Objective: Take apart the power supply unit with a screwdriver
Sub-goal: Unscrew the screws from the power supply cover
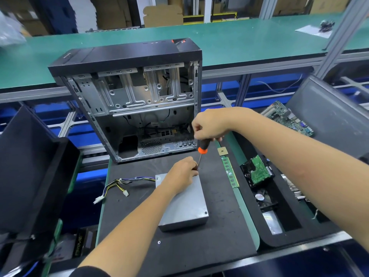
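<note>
1. I've got the power supply unit (184, 204) flat on the black mat (179, 246), a grey metal box lying just in front of the open computer case (131, 100); that box is my landmark for everything here.
2. Right hand (211, 123) is up above the box's far corner; fingers curled tight round the top of the screwdriver (202, 151), black handle with an orange collar; the shaft runs down, slightly tilted, to that far corner.
3. Left hand (180, 173) rests on the far end of the box; fingertips bunched right at the screwdriver's tip, seeming to pinch the shaft; I cannot tell whether they hold a screw there too.
4. A bundle of coloured cables (119, 184) trails off the box's far-left corner across the mat, ending in white plugs.
5. Right of the box, a green memory stick (230, 172) lies along the mat's edge; a small square chip (222, 151) sits just beyond it.
6. Further right of the box, a black tray (283, 234) holds a hard drive (257, 170) with its green board up; a motherboard (287, 117) lies beyond that.
7. One dark screw (206, 212) is in the box's near-right corner; a loose small screw (159, 242) lies on the mat in front of the box.
</note>
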`<state>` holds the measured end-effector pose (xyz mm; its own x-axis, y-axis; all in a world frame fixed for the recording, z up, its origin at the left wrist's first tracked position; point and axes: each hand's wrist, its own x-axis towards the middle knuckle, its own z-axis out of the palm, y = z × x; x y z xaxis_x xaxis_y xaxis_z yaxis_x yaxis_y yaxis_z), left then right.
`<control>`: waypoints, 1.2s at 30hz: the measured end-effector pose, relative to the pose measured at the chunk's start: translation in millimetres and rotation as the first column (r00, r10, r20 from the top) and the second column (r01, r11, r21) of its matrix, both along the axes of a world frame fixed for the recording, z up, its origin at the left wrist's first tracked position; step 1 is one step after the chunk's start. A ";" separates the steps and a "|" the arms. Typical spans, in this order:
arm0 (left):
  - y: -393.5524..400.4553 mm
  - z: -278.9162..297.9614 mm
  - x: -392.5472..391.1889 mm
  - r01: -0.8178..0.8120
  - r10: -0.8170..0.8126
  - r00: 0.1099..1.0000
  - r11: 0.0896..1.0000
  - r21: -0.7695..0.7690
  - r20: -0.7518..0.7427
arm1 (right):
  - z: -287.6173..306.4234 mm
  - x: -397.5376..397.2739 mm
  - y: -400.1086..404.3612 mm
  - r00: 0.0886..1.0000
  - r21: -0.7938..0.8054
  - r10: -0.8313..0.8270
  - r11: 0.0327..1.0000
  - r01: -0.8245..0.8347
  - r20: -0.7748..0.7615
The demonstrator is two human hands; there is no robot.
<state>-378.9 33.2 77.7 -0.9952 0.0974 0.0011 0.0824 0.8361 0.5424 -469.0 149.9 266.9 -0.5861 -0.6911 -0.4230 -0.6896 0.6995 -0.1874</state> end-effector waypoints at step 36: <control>-10.3 12.6 -5.4 -0.038 0.025 0.996 0.989 0.141 0.090 | 9.6 3.7 -1.5 0.983 -0.082 0.181 0.980 -0.181 -0.013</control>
<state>-384.3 22.9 90.3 -0.9946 0.0713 -0.0748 0.0042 0.7512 0.6600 -465.2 148.4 276.5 -0.4504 -0.8184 -0.3569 -0.8044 0.5454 -0.2354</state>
